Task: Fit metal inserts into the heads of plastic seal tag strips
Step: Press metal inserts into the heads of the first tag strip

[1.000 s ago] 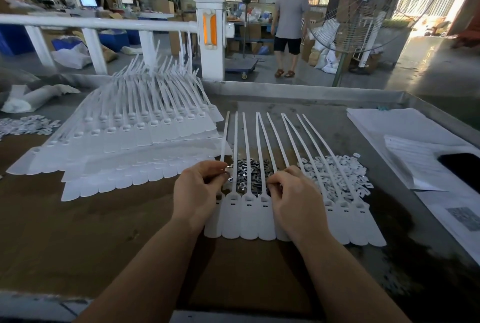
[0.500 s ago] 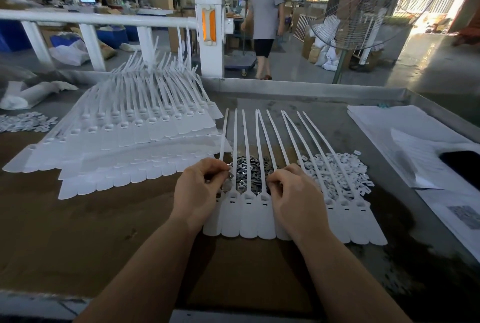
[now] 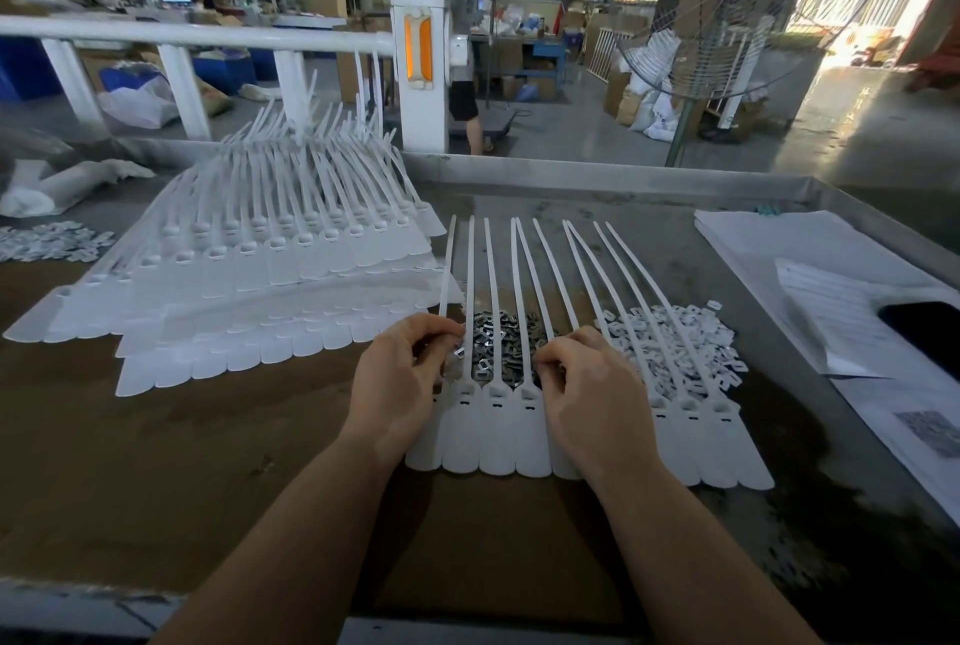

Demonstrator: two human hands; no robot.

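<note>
**Inserts going into a joined row of seal tags**

A joined row of white seal tag strips [image 3: 498, 431] lies flat on the brown tabletop [image 3: 182, 462], flags toward the person and tails fanning away. The tails cross a heap of metal inserts [image 3: 501, 332] in the middle and a pile of small white plastic pieces [image 3: 675, 338] to the right of it. More tag rows sit in a stack [image 3: 249, 281] to the left.

The left hand [image 3: 400, 379] is curled at the left end of the row, and its fingertips seem to pinch one insert just above the end strip's head, though the piece is too small to be sure of. The right hand [image 3: 587, 384] is curled over the heads in the middle of the row; what its fingers hold, if anything, is hidden beneath them.

The step in hand looks like seating an insert in a head socket. To do it well, the person would likely:

- keep the row pressed flat so the heads do not lift or slide
- turn the insert to match the slot before pushing
- press straight down until it sits level with the head
- work along the row in order, so no head is skipped

A tilted insert would probably jam or pop out, so a light check with the fingertip after each one seems wise
</note>
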